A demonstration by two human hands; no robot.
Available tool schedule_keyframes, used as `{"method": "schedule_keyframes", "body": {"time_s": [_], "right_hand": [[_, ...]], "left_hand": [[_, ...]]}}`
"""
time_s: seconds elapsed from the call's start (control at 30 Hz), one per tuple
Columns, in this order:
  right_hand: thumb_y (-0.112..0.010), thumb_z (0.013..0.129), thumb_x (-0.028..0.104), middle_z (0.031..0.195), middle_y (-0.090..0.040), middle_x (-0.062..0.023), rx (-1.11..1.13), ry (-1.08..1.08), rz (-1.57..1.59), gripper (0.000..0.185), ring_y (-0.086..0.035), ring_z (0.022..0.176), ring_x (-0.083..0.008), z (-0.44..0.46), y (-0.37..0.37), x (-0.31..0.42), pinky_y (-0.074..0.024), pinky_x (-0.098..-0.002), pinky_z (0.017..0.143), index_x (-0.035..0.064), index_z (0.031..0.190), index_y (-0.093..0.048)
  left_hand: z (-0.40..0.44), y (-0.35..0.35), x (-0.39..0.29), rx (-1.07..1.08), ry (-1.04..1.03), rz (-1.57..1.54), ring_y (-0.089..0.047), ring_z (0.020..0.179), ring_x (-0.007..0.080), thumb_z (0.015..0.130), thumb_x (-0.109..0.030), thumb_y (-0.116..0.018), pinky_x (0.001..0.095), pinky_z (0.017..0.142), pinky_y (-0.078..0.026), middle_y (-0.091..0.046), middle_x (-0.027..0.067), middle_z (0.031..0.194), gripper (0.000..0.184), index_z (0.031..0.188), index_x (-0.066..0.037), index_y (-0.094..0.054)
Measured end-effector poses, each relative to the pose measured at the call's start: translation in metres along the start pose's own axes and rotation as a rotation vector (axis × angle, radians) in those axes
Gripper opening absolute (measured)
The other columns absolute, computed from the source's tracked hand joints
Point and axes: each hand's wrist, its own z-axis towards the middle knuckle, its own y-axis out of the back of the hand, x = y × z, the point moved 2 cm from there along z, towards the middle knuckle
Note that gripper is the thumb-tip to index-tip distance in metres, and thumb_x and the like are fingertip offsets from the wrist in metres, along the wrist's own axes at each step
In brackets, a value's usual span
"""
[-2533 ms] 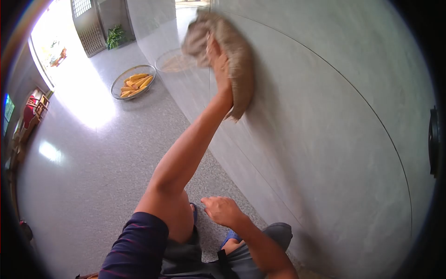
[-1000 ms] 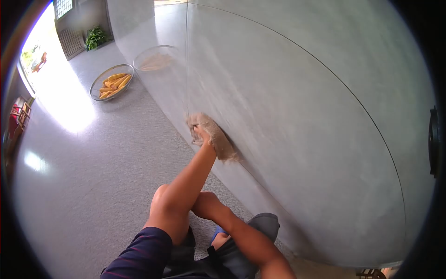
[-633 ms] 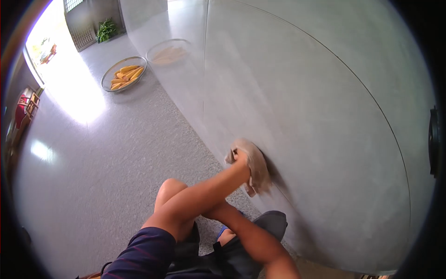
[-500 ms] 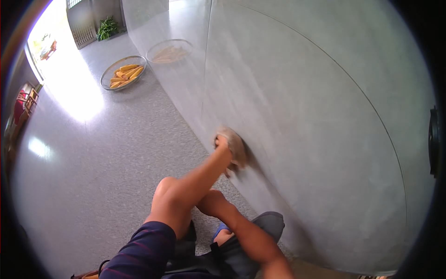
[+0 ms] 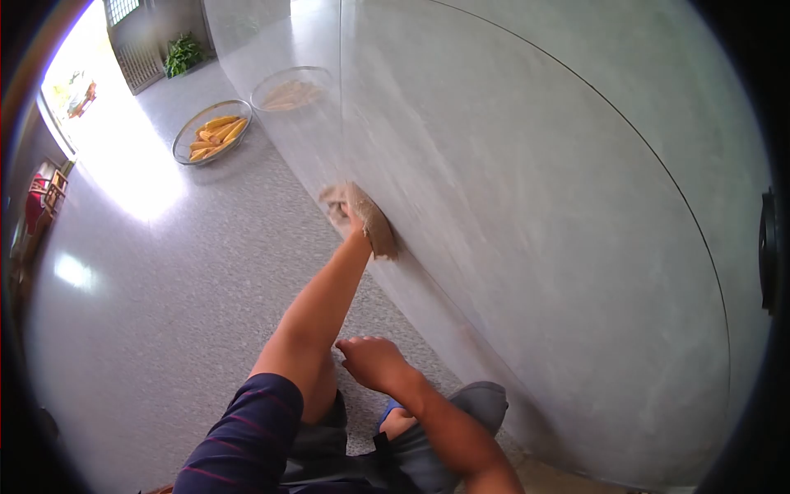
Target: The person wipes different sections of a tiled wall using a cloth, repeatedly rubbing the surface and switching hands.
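Note:
My left hand [image 5: 353,221] is stretched far forward and presses a beige-brown cloth [image 5: 374,224] against the lower part of the grey tiled wall [image 5: 527,222]. Folds of the cloth cover most of its fingers, and one loose end spreads out to the left of the wrist. Close to my bent knees, my right hand [image 5: 374,362] is loosely curled with its knuckles up and nothing visible in it. It hovers or rests beside my left knee; contact cannot be made out.
On the speckled grey floor [image 5: 206,272], near the wall's foot, sits a glass-like oval bowl [image 5: 177,155] of yellow corn cobs [image 5: 218,136], mirrored in the wall. Farther back are a green plant [image 5: 183,54] and a bright doorway. A dark round-edged object [image 5: 768,251] is at the far right.
My left hand has slid the cloth forward and left along the wall, and the arm is straighter. My right hand, earlier partly behind the left arm, now shows more fully.

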Motion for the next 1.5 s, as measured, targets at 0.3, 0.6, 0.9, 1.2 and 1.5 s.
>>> {"method": "schedule_keyframes", "body": {"time_s": [0.3,0.6,0.9,1.2,1.5], "right_hand": [[-0.05,0.092,0.018,0.098,-0.069,-0.0153,-0.075,0.016,-0.014,0.02,-0.068,0.094,-0.0321,0.012,-0.008,-0.004,-0.053,-0.0441,0.082,0.0064,0.1,-0.064],[-0.053,0.091,0.017,0.094,-0.07,-0.0152,-0.014,0.029,-0.024,0.018,-0.069,0.09,-0.033,0.025,0.0,0.007,-0.0534,-0.0447,0.081,0.006,0.101,-0.063],[-0.06,0.087,0.021,0.102,-0.068,-0.0171,0.193,-0.017,-0.166,0.026,-0.066,0.096,-0.0352,0.035,-0.026,-0.006,-0.0523,-0.0449,0.085,0.0063,0.108,-0.064],[-0.065,0.089,0.043,0.155,-0.032,-0.0099,0.179,-0.129,0.245,0.075,-0.026,0.143,-0.0247,0.019,-0.036,-0.043,-0.0184,-0.0372,0.118,0.0117,0.149,-0.032],[-0.065,0.089,0.033,0.137,-0.054,-0.0124,-0.167,-0.044,0.42,0.056,-0.049,0.127,-0.0245,0.006,-0.043,-0.038,-0.0357,-0.0354,0.108,0.0077,0.137,-0.048]], "left_hand": [[0.009,0.029,-0.007,0.031,0.057,-0.023,-0.035,0.139,0.0268,0.086,-0.075,-0.038,0.0402,0.115,-0.027,-0.038,0.005,0.152,0.086,0.149,-0.017,-0.036],[0.035,0.043,-0.01,-0.029,-0.212,0.716,-0.042,0.132,0.0281,0.089,-0.073,-0.036,0.0428,0.109,-0.037,-0.047,0.0075,0.143,0.083,0.143,-0.011,-0.043],[-0.036,0.105,0.084,-0.797,-0.178,0.389,-0.043,0.131,0.0321,0.091,-0.069,-0.035,0.0486,0.104,-0.039,-0.048,0.0085,0.142,0.076,0.141,-0.012,-0.046],[-0.137,0.032,0.151,-0.216,0.567,0.434,-0.045,0.129,0.0308,0.074,-0.075,-0.054,0.0377,0.106,-0.037,-0.046,0.014,0.142,0.1,0.143,-0.004,-0.039],[-0.236,0.027,0.137,0.495,0.457,-0.053,-0.045,0.127,0.0383,0.05,-0.087,-0.064,0.0454,0.104,-0.038,-0.04,0.0249,0.143,0.139,0.145,0.007,-0.027]]}}
